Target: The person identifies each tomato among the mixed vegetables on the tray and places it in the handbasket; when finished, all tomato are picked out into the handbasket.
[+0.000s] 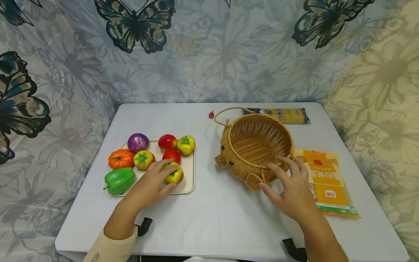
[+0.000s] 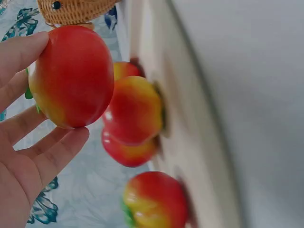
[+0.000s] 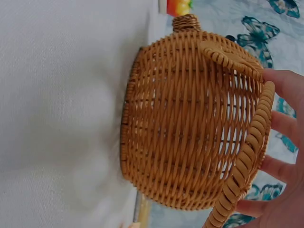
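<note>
On the left, my left hand (image 1: 148, 187) pinches a red-and-yellow persimmon (image 1: 176, 176) with a green leafy top. The left wrist view shows this persimmon (image 2: 73, 76) raised off the cream tray (image 1: 190, 187), thumb and fingers around its sides. My right hand (image 1: 294, 193) grips the near right rim of a brown wicker basket (image 1: 240, 160), which has an animal face. Its fingers reach over the rim and its thumb stays outside. In the right wrist view a thick woven handle (image 3: 247, 156) hangs beside that hand (image 3: 289, 156). The basket's inside looks bare.
Around the tray are a green bell pepper (image 1: 120, 181), an orange pumpkin (image 1: 121, 159), a round purple vegetable (image 1: 138, 142), more persimmons (image 1: 144, 159) and red fruits (image 1: 167, 142). An orange-yellow grain packet (image 1: 327, 182) and a noodle packet (image 1: 284, 115) lie near the basket; a small red item (image 1: 211, 115) lies behind.
</note>
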Tool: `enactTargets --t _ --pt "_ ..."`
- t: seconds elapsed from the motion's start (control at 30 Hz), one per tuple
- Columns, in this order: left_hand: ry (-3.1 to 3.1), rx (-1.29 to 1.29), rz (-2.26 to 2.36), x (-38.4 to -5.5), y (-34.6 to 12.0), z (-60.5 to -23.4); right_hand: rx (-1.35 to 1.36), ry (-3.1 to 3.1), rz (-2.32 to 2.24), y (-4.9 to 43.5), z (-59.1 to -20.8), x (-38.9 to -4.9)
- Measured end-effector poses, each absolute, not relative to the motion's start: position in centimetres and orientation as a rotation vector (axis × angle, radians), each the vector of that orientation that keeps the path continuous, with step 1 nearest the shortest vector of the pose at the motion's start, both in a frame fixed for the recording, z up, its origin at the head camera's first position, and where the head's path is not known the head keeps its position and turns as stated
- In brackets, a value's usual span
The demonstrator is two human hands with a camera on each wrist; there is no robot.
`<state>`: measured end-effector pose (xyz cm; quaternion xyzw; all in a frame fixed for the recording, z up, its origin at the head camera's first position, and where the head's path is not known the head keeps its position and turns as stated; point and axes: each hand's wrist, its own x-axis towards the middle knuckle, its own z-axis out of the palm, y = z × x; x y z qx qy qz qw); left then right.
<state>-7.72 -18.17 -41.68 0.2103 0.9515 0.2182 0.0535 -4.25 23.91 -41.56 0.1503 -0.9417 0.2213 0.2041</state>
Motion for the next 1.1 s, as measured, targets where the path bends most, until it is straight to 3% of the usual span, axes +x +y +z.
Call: enactTargets --t 0.4,1.1 --pt "2.940 0.963 0.745 -11.2 -15.4 -38.2 0.447 -2.609 0.615 23.8 -41.5 -4.0" --pt "2.816 1.314 0.812 -16.4 -5.8 -33.3 0.422 -2.627 0.572 23.3 -41.2 -3.4"
